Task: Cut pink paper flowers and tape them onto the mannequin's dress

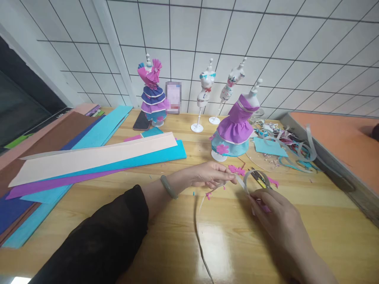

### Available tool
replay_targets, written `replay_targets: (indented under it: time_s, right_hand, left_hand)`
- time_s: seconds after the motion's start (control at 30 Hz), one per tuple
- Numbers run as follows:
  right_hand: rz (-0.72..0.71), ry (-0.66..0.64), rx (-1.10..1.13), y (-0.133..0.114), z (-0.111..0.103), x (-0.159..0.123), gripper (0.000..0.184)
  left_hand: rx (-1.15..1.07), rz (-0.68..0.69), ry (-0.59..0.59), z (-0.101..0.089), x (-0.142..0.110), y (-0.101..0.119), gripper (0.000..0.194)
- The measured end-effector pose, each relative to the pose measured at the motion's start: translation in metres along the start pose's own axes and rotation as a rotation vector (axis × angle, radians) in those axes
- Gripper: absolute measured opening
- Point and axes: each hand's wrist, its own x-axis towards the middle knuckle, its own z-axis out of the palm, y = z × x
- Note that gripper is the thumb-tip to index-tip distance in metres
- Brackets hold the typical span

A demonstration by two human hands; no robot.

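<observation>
My left hand, a green bangle on its wrist, pinches a narrow white strip between thumb and fingertips. My right hand has its fingers closed on the other end of this strip, close to a pale loop that curls above it. A thin cord-like strand trails from below my left hand to the near table edge. Pink paper flowers lie just beyond the hands. Behind the loop rests a black-and-yellow tool, partly hidden. A small mannequin in a purple and blue dress stands behind my hands.
Long folded sheets of coloured crepe paper cover the left side. Further back stand a dressed mannequin, two bare mannequins, one in front, and a dark phone. Scraps pile up at right beside an orange-topped surface.
</observation>
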Motion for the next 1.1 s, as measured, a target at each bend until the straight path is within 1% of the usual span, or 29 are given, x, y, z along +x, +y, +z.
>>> replay_targets:
  time_s: [0.07,0.13,0.2,0.3,0.37,0.43,0.5,0.6,0.73,0.83,0.93,1.0,1.03,1.07,1.1]
  right_hand:
    - [0.076,-0.088,0.045,-0.005,-0.004,0.002,0.019]
    - [0.142,-0.136,0.125,-0.009,-0.007,0.005,0.022]
    - [0.213,-0.133,0.211,-0.011,-0.010,0.010,0.025]
    - [0.339,-0.144,0.332,-0.011,-0.011,0.022,0.030]
    - [0.428,-0.217,0.427,-0.011,-0.010,0.031,0.034]
    - [0.479,-0.292,0.517,-0.011,-0.006,0.039,0.038]
    - [0.478,-0.313,0.589,-0.011,-0.002,0.044,0.040]
    - [0.469,-0.269,0.635,-0.010,0.003,0.046,0.041]
    - [0.466,-0.203,0.613,-0.011,0.006,0.046,0.040]
    - [0.439,-0.176,0.609,-0.012,0.008,0.044,0.038]
    - [0.443,-0.231,0.656,-0.011,0.013,0.040,0.037]
    - [0.478,-0.261,0.677,-0.008,0.017,0.037,0.035]
    - [0.478,-0.275,0.670,-0.005,0.020,0.035,0.035]
    - [0.470,-0.249,0.662,-0.001,0.022,0.033,0.036]
    - [0.450,-0.229,0.653,0.004,0.025,0.031,0.037]
  left_hand:
    - [0.025,0.016,-0.025,0.000,0.002,-0.004,0.036]
    - [0.086,0.043,-0.040,0.002,0.003,-0.007,0.036]
    - [0.171,0.066,-0.039,0.005,0.004,-0.009,0.037]
    - [0.294,0.063,-0.023,0.010,0.003,-0.010,0.040]
    - [0.354,0.047,-0.013,0.011,0.003,-0.010,0.041]
    - [0.396,0.028,-0.003,0.012,0.003,-0.009,0.041]
    - [0.421,0.018,0.002,0.012,0.003,-0.009,0.039]
    - [0.450,0.025,-0.003,0.011,0.003,-0.008,0.035]
    - [0.529,0.037,-0.014,0.010,0.001,-0.007,0.033]
    - [0.563,-0.003,-0.013,0.010,-0.001,-0.005,0.033]
    - [0.572,-0.030,-0.016,0.010,-0.003,-0.002,0.035]
    - [0.553,-0.071,-0.025,0.009,-0.003,0.000,0.037]
    - [0.539,-0.071,0.026,0.009,-0.002,0.000,0.038]
    - [0.525,-0.062,0.082,0.008,-0.001,0.000,0.037]
    - [0.502,-0.051,0.161,0.007,0.001,-0.001,0.038]
